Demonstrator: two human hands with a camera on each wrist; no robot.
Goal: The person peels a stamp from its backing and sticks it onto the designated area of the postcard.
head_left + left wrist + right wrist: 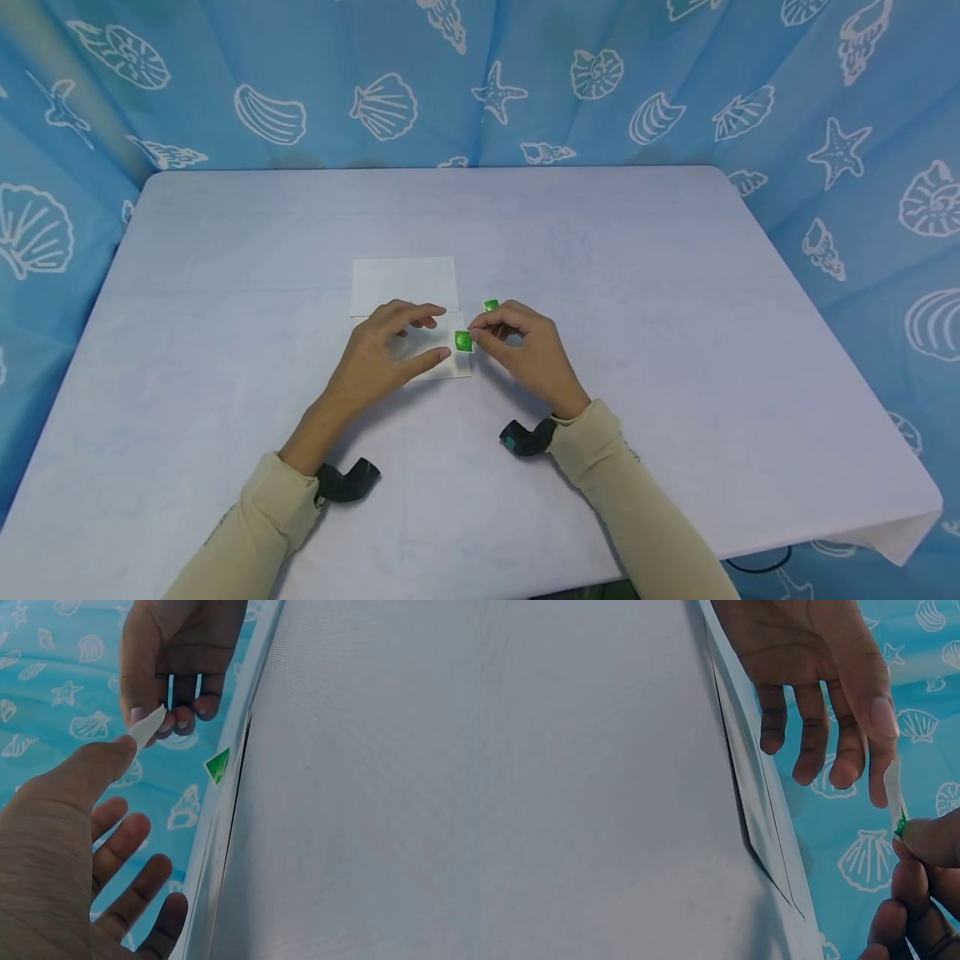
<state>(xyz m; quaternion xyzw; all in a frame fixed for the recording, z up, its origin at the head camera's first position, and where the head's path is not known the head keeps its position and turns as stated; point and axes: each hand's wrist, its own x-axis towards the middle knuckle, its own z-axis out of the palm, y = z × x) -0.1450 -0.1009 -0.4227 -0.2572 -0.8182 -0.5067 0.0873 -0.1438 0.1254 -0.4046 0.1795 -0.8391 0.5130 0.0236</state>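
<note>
My right hand (525, 337) pinches a small green square sticker (463, 341) with a white border between thumb and fingertips. Its pale side (148, 729) shows in the left wrist view, and it looks slightly curved in the right wrist view. My left hand (382, 350) hovers over the white paper (405, 283), thumb and fingers spread apart. The left thumb tip is right by the sticker's left side. A second green sticker (491, 305) lies just beyond the right hand, partly hidden by its fingers.
The white paper shows two panels, the nearer partly covered by the left hand. A white cloth (675, 333) covers the table. Blue curtain (322, 75) with shell prints hangs behind and at the sides. Each wrist carries a black camera mount (347, 482).
</note>
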